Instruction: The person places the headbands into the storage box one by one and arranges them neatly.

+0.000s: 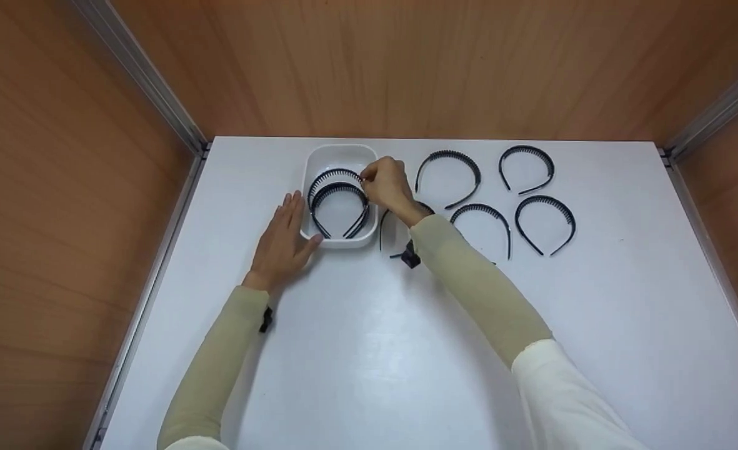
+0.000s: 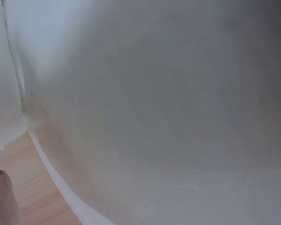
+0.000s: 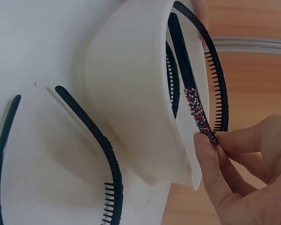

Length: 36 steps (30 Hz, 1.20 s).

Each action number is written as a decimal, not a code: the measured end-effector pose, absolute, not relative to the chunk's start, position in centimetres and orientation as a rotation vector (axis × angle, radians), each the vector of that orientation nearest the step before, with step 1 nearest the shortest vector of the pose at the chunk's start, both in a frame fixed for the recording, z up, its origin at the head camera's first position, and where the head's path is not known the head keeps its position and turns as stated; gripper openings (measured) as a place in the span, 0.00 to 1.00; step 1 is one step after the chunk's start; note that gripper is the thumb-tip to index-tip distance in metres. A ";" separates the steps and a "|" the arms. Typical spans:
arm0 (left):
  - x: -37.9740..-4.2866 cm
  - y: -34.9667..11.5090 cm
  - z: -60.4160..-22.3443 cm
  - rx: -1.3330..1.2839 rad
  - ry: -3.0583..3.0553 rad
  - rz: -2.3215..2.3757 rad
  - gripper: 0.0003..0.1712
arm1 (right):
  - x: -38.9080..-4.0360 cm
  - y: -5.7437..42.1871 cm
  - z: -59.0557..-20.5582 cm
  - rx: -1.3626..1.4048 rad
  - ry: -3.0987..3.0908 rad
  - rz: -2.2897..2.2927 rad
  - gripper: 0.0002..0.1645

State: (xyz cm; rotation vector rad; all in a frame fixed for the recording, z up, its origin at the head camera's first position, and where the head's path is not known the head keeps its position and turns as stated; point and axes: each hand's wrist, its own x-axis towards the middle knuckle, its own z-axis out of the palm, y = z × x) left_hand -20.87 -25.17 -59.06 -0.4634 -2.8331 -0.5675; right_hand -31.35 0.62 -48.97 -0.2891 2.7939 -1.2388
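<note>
A white rectangular tub (image 1: 344,244) holds black toothed headbands (image 1: 340,185) at the table's back. My right hand (image 1: 386,182) pinches one headband (image 3: 196,105) between thumb and fingers at the tub's right rim. In the right wrist view its band carries pink and silver sparkles, and its ends reach into the tub. My left hand (image 1: 281,237) lies flat along the tub's left side, fingers straight, thumb at the front corner. Mostly a pale, blurred surface fills the left wrist view.
Right of the tub, several more black headbands lie spread on the white table (image 1: 369,350), among them one at the back right (image 1: 527,149). Another headband (image 1: 381,231) is partly covered by my right wrist. Wooden panels (image 1: 406,69) rise behind and at the sides.
</note>
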 end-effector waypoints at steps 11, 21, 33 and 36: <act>-20.8 -25.1 -58.9 -0.462 -2.819 -0.561 0.52 | -31.3 -0.4 -49.2 -0.308 2.787 -1.199 0.14; -20.6 -25.1 -58.9 -0.482 -2.816 -0.566 0.51 | -31.4 -1.0 -49.8 -0.275 2.807 -1.161 0.14; -20.5 -25.0 -58.7 -0.448 -2.842 -0.539 0.52 | -31.4 -1.7 -50.2 -0.342 2.853 -1.097 0.17; -20.6 -24.9 -58.8 -0.445 -2.830 -0.535 0.52 | -31.5 -1.7 -50.4 -0.368 2.874 -1.105 0.17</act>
